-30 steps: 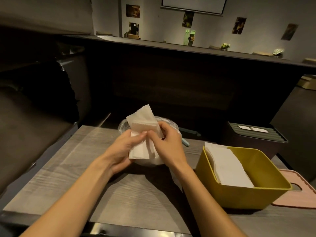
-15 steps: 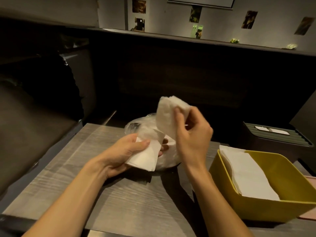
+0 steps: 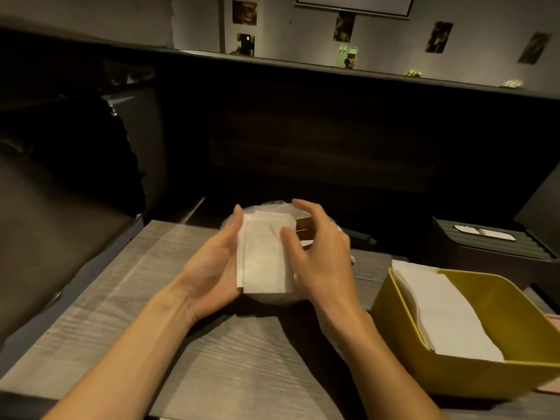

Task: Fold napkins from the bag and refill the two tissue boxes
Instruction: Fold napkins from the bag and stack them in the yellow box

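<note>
we work at a grey wood-grain surface (image 3: 127,298) in a dim room with pictures on the far wall. at near right the yellow tissue box (image 3: 472,377) is part filled. our left hand (image 3: 212,268) cradles the folded napkins (image 3: 265,256), fingers straight; our right hand (image 3: 321,262) hovers with spread fingers. we should square the edges and press the crease flat before boxing.

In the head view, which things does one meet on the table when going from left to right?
left hand → folded napkins → right hand → yellow tissue box holding a napkin stack
</note>
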A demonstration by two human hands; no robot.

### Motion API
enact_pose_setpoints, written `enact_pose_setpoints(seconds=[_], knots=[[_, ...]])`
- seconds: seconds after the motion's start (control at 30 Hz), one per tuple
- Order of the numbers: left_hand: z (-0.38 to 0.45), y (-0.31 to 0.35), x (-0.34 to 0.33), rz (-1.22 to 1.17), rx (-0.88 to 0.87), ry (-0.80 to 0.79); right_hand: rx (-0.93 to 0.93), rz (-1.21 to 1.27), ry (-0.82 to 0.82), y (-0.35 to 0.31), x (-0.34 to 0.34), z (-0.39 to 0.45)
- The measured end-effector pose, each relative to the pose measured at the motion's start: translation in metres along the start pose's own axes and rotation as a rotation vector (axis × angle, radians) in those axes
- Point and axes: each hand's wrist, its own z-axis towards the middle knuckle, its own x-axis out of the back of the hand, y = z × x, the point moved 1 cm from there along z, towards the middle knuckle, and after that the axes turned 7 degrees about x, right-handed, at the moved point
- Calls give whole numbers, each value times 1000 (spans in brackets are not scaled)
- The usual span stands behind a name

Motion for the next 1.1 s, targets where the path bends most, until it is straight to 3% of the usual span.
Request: enact_pose_setpoints(seconds=[0.13,0.2,0.27,0.37,0.47,0.53,0.8,1.1], knots=[[2,-1,-3,187,-73,136,55,22,39,-4,-4,4],[0,7,1,68,-166,187,127,38,110,-5,1,8],[-4,18,6,-123,-279,142,187,-50,107,-1,11,12],[-7,23,10,-217,-335,108,224,-297,-164,4,17,14],[-3,16,7,-132,-291,105,238,-502,-477,-1,12,9],[-1,14,5,-54,-257,113,206,-548,-554,-3,8,6],[2,12,6,-28,-220,184,119,-633,-522,4,5,1],[1,13,11,-73,-240,215,106,-520,-398,7,4,1]])
